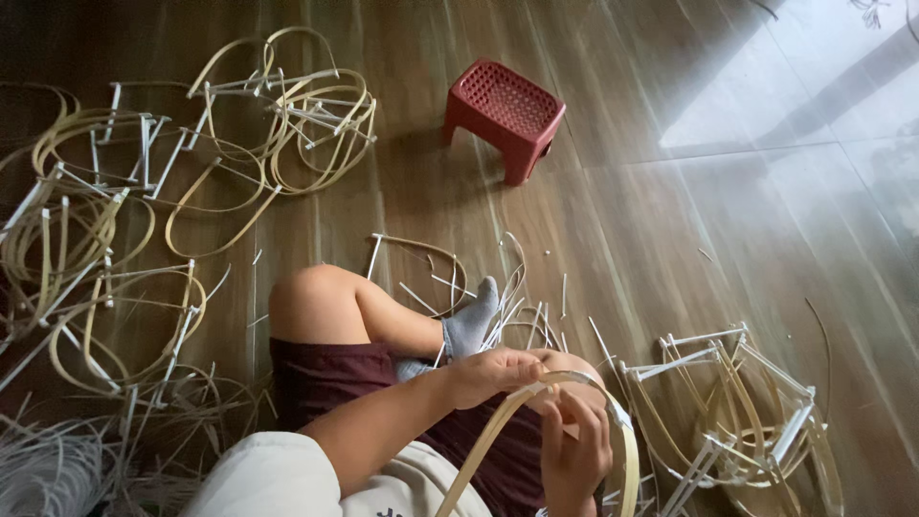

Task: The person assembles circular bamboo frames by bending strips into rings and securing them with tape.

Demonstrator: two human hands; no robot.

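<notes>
A bent bamboo strip [613, 421] is held in the near centre, over the lap. The right hand [574, 445] is closed round the strip's near curve, fingers wrapped on it, seemingly to keep the bend from springing open. The left hand [493, 373] is pinched on the top of the arc, thumb and fingers pressed together there, probably steadying the curve. A grey sock [469, 325] is seen just beyond, leg folded so the work sits close. Finished bamboo frames [737, 412] are stacked at near right, within reach. Loose strips [57, 469] are heaped near left. More looped frames [144, 191] are spread at left, farther off. A red plastic stool [504, 110] stands far centre on the wooden floor [651, 239].
</notes>
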